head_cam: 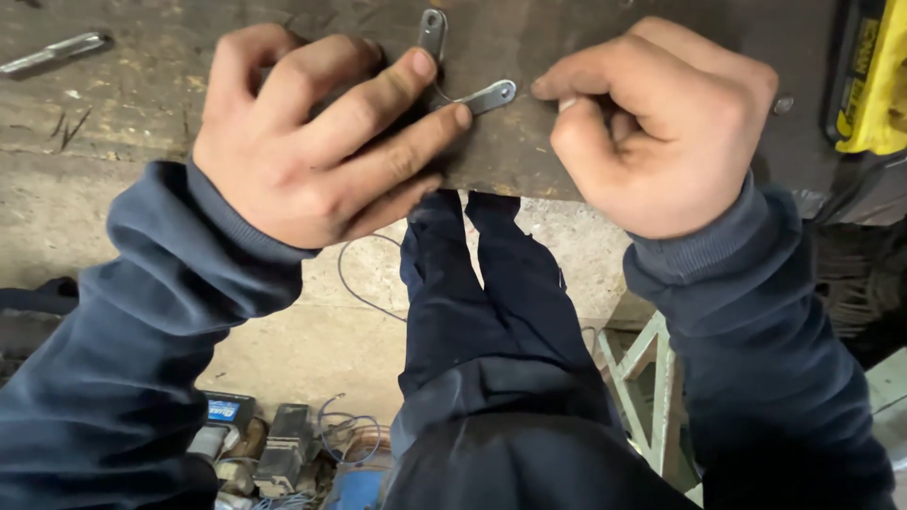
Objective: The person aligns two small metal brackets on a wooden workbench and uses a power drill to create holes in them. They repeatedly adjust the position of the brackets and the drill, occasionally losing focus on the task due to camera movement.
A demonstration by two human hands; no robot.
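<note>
The left hand (pixel 312 142) lay knuckles-up on the surface (pixel 605 38), its fingers (pixel 416 132) curled and pressed down, the index tip touching the lower end of an upright metal strip (pixel 432 33) and the middle fingertip right against the near end of a second, slanted metal strip (pixel 488 95). Whether anything sat under that palm could not be seen. A thin wire (pixel 444 93) curved between the two strips, just off those fingertips.

Across from them, the right hand (pixel 661 132) was balled into a loose fist, its fingers (pixel 567 87) pinched together close beside the far end of the slanted strip; what they pinched was too small to make out, so whether they gripped something could not be told. Both strips lay flat on the dark, worn surface, between the two hands and near its front edge.

Out past the right hand, a small bolt head (pixel 782 105) sat on the surface, and beyond that a yellow and black power tool (pixel 864 85) at the edge of view. Far off to the left hand's outer side lay a metal bar (pixel 57 52). Both wrists ran back into dark blue sleeves (pixel 189 283). Below the surface's edge were dark blue trousers (pixel 482 293), a loop of blue cable (pixel 354 283) on the concrete floor (pixel 302 340), and a pale green metal frame (pixel 647 378).
</note>
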